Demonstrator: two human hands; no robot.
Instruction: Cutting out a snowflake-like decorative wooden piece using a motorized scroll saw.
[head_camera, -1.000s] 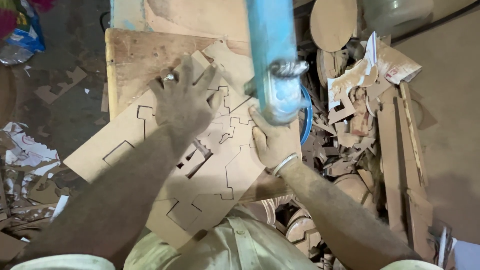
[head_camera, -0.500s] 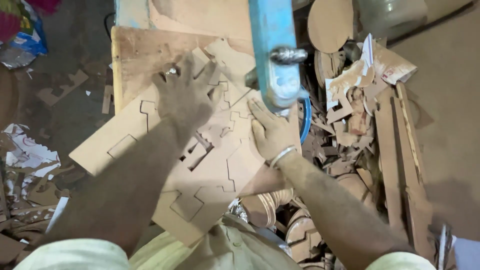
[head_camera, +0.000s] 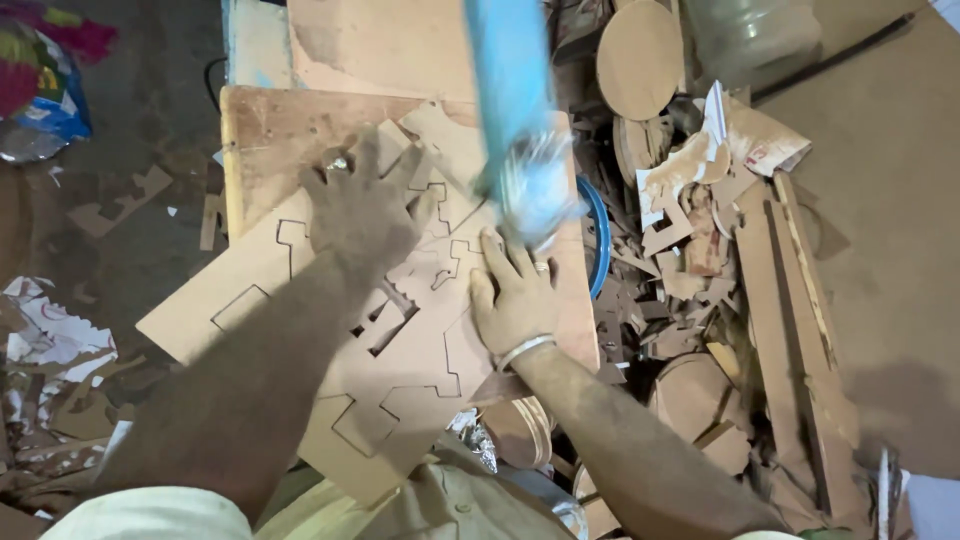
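While motion blurs the blue saw arm (head_camera: 515, 130), both hands' (head_camera: 365, 215) fingers lie spread on the cut board (head_camera: 420, 370).

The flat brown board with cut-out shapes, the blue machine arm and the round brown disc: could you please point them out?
flat brown board (head_camera: 250, 290): head view, bare left part.
blue machine arm (head_camera: 510, 90): head view, upper shaft.
round brown disc (head_camera: 640, 60): head view, centre.

The cut board (head_camera: 300, 330) is laid on the table (head_camera: 270, 130); scrap pieces (head_camera: 720, 300) are piled right of the table.
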